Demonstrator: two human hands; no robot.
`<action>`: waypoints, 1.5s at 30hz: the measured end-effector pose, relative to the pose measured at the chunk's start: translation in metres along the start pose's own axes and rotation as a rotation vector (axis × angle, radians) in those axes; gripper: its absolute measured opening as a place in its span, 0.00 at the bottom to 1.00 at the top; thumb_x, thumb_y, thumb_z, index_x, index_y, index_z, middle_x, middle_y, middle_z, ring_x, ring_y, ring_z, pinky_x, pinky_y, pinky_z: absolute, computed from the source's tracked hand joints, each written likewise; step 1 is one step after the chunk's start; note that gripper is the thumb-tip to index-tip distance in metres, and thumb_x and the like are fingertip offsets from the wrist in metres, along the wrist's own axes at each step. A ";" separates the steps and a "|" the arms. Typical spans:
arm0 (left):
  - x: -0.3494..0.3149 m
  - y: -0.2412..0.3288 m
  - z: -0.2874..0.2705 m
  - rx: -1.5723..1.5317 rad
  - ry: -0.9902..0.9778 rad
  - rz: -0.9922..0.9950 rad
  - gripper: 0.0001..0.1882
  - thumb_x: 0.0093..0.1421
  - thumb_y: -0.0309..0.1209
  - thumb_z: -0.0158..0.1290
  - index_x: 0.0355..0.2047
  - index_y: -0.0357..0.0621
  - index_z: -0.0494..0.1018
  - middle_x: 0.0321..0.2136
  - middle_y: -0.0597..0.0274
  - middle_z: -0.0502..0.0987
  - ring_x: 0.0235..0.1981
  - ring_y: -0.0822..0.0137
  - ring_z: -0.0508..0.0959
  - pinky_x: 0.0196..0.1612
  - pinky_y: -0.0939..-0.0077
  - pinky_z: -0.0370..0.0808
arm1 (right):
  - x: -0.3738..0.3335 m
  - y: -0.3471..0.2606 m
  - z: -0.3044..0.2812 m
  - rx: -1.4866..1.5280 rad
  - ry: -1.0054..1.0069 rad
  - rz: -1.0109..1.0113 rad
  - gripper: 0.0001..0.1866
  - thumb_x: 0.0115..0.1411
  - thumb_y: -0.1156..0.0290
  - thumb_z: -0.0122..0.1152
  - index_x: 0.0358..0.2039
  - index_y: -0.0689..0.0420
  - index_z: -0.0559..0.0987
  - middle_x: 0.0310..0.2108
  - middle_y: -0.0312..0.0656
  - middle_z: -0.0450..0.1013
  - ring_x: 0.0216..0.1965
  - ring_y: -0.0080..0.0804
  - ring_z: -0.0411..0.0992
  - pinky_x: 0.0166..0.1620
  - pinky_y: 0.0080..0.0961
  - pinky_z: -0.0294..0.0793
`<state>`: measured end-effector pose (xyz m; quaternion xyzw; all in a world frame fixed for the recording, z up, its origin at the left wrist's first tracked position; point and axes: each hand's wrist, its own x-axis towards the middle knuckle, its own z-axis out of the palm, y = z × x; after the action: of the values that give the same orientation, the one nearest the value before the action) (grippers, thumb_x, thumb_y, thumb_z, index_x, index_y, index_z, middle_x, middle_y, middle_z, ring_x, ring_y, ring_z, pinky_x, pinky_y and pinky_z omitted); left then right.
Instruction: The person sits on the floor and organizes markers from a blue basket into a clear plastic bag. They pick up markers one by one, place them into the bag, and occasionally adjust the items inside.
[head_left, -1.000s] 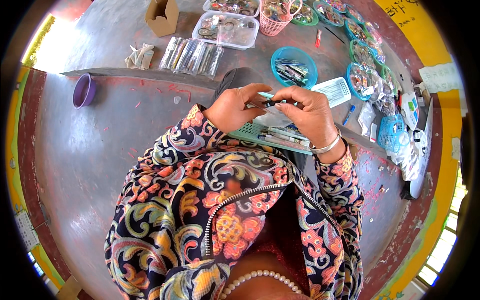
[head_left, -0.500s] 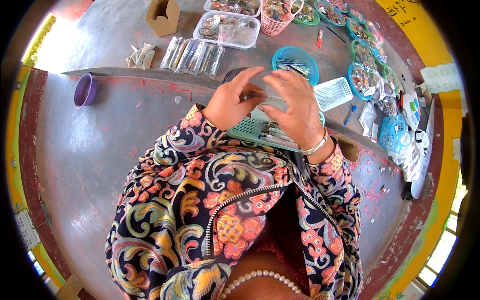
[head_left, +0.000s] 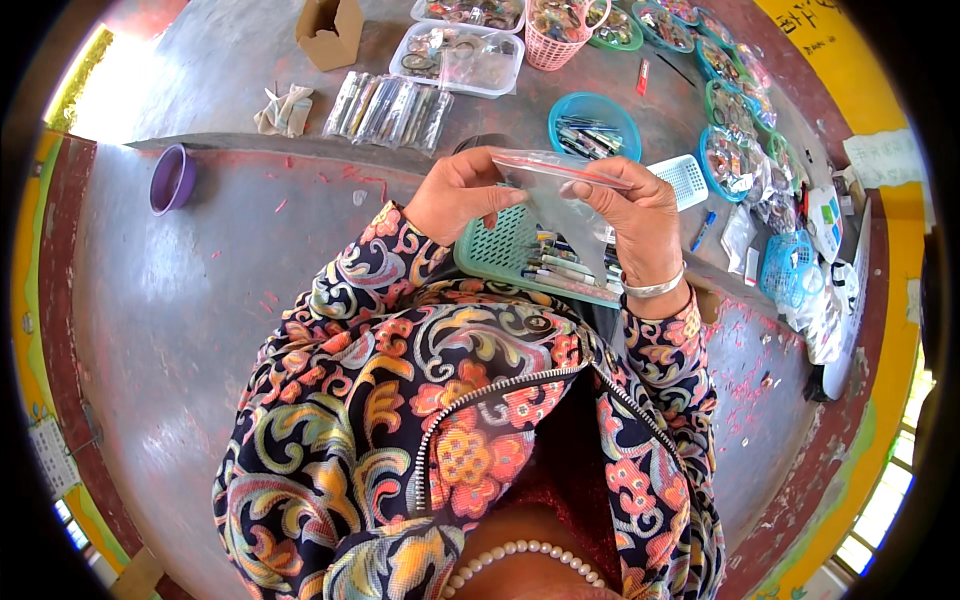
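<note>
Between my hands a clear plastic zip bag (head_left: 560, 200) with a red strip along its top edge is stretched out. My left hand (head_left: 462, 195) pinches one top corner, and my right hand (head_left: 638, 210), with a silver bangle at the wrist, grips the other end. The bag looks flat, and I see nothing inside it. Below it, close to my body, is a green perforated basket (head_left: 490, 243) holding several pens (head_left: 560, 268); the bag and my right hand cover part of it.
Ahead lie a row of bagged pens (head_left: 388, 112), a blue bowl of pens (head_left: 628, 128), a white perforated basket (head_left: 680, 182) and a clear tub of small parts (head_left: 458, 62). A purple bowl (head_left: 173, 180) stands left. Several filled baskets and bags line the right, near a blue marker (head_left: 703, 231).
My hands have moved apart, the right one rightward and slightly down. The clear bag is now spread open to view between them, its red strip showing.
</note>
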<state>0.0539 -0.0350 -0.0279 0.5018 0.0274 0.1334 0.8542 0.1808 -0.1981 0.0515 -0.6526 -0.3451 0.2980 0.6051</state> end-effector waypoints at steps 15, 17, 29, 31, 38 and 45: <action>-0.001 0.012 0.001 0.259 0.052 0.195 0.12 0.60 0.19 0.48 0.45 0.35 0.69 0.39 0.56 0.75 0.39 0.67 0.77 0.38 0.76 0.77 | 0.000 0.002 -0.026 -0.012 0.033 -0.071 0.07 0.56 0.76 0.60 0.35 0.64 0.77 0.30 0.35 0.76 0.32 0.17 0.71 0.36 0.14 0.69; -0.001 0.013 0.000 0.262 0.133 0.179 0.12 0.60 0.21 0.48 0.44 0.35 0.70 0.37 0.56 0.76 0.38 0.67 0.77 0.36 0.77 0.77 | -0.003 0.004 -0.037 -0.034 0.093 -0.110 0.07 0.57 0.76 0.59 0.35 0.64 0.77 0.29 0.35 0.76 0.31 0.17 0.70 0.35 0.14 0.69; 0.004 0.007 -0.004 0.280 0.130 0.085 0.14 0.57 0.20 0.52 0.45 0.35 0.70 0.38 0.58 0.76 0.39 0.67 0.77 0.37 0.77 0.77 | -0.028 0.076 -0.056 -1.288 -0.110 -0.367 0.05 0.48 0.76 0.56 0.28 0.58 0.75 0.29 0.41 0.70 0.35 0.42 0.69 0.36 0.35 0.69; 0.003 0.006 -0.001 0.275 0.090 0.055 0.17 0.57 0.19 0.52 0.47 0.36 0.68 0.39 0.58 0.76 0.37 0.68 0.77 0.38 0.76 0.77 | -0.025 0.076 -0.054 -1.380 -0.142 -0.336 0.05 0.48 0.76 0.55 0.28 0.58 0.75 0.30 0.41 0.69 0.35 0.41 0.68 0.36 0.36 0.69; 0.006 0.002 0.003 0.322 0.068 0.010 0.16 0.57 0.20 0.52 0.47 0.37 0.69 0.37 0.60 0.76 0.34 0.72 0.76 0.39 0.77 0.76 | -0.029 0.072 -0.053 -1.311 -0.138 -0.352 0.07 0.44 0.78 0.53 0.27 0.58 0.75 0.27 0.41 0.69 0.36 0.41 0.68 0.39 0.34 0.70; 0.007 -0.005 -0.003 0.297 0.078 0.002 0.17 0.57 0.21 0.52 0.47 0.38 0.68 0.37 0.62 0.77 0.32 0.74 0.77 0.37 0.82 0.75 | -0.034 0.063 -0.072 -1.109 -0.183 -0.255 0.10 0.42 0.79 0.54 0.28 0.58 0.76 0.30 0.43 0.71 0.37 0.45 0.68 0.41 0.36 0.68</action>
<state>0.0615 -0.0328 -0.0335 0.6173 0.0795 0.1479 0.7686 0.2248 -0.2693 -0.0061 -0.7973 -0.5764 0.0525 0.1714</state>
